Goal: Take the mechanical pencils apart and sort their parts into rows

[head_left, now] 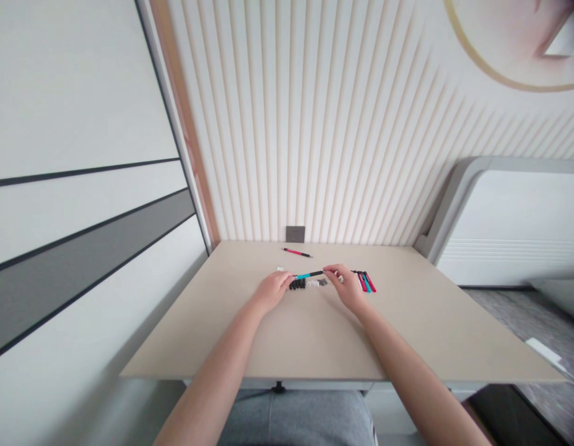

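**Held a blue-and-black pen point(309, 274) crosswise, gripped at both ends**

Had the left hand point(270, 290) clamped on the left end and the right hand point(345, 285) pinching the black right end, so honestly couldn't call either one nearer. Held it straight between the two, long axis left to right, with the black end angled slightly farther away. Kinda hovered it over the table point(309, 347), around some short black pieces point(297, 284) and small white bits point(313, 284). Also had a row of pens point(371, 282) just right of the right hand, plus a red-and-black pen point(297, 252) farther back. Couldn't make out the tip, too tiny.
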`<state>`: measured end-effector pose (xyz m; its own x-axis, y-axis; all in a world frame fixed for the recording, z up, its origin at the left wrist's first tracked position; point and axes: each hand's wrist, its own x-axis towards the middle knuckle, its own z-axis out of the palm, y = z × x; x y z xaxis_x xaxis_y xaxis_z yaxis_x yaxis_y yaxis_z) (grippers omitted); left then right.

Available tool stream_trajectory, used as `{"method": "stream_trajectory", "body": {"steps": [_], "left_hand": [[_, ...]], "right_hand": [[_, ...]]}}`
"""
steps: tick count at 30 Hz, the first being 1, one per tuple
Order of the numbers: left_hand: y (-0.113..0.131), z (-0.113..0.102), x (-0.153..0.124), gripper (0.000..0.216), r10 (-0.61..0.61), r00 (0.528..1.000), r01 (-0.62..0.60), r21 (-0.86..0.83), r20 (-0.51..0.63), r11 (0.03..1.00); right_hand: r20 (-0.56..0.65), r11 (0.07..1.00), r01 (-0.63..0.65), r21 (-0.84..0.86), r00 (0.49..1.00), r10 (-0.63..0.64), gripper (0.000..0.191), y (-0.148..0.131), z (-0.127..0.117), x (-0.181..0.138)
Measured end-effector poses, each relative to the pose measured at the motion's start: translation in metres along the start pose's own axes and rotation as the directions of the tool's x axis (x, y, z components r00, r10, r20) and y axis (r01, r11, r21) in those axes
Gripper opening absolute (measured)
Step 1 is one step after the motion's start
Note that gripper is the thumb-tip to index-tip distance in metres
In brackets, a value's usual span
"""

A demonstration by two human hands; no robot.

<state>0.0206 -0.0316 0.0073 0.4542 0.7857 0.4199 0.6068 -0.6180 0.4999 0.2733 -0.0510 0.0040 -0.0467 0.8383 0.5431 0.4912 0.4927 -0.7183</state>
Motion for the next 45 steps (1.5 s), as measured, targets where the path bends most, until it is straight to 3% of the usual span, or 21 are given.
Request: {"method": "stream_trajectory", "body": {"steps": [5,10,17,21,27,39,45], "left_hand": [[-0.003,0.000,0.002,0.025,0.042,0.996,-0.044,-0.029,-0.073,0.999],[-0.003,-0.001,0.001,0.023,0.027,0.993,-0.029,-0.016,-0.111,0.999],[-0.006,0.001,0.000,0.026,-0.015,0.994,0.014,-0.001,-0.104,1.000],[-0.007,0.001,0.000,0.027,-0.036,0.996,0.037,0.018,-0.076,0.999],[-0.008,0.002,0.001,0.027,-0.023,0.996,0.025,0.021,-0.090,0.999],[-0.009,0.002,0.001,0.027,-0.013,0.994,0.014,0.007,-0.105,1.000],[-0.008,0.001,0.001,0.027,-0.005,0.992,0.003,-0.018,-0.125,1.000]], "right_hand": [[-0.082,0.999,-0.031,-0.041,0.996,0.027,0.029,0.004,-0.002,0.002],[-0.058,0.979,0.023,-0.201,0.998,-0.035,0.027,0.019,-0.015,0.007],[0.100,0.881,0.059,-0.470,0.995,-0.014,0.018,0.035,-0.030,0.005],[0.244,0.854,0.167,-0.492,0.969,-0.049,0.018,0.033,-0.026,0.005],[0.406,0.810,0.238,-0.536,0.914,0.000,0.018,0.027,-0.022,0.004],[0.381,0.784,0.244,-0.570,0.925,-0.011,0.021,0.027,-0.022,0.002],[0.323,0.842,0.226,-0.490,0.944,-0.065,0.019,0.024,-0.023,0.002]]}}
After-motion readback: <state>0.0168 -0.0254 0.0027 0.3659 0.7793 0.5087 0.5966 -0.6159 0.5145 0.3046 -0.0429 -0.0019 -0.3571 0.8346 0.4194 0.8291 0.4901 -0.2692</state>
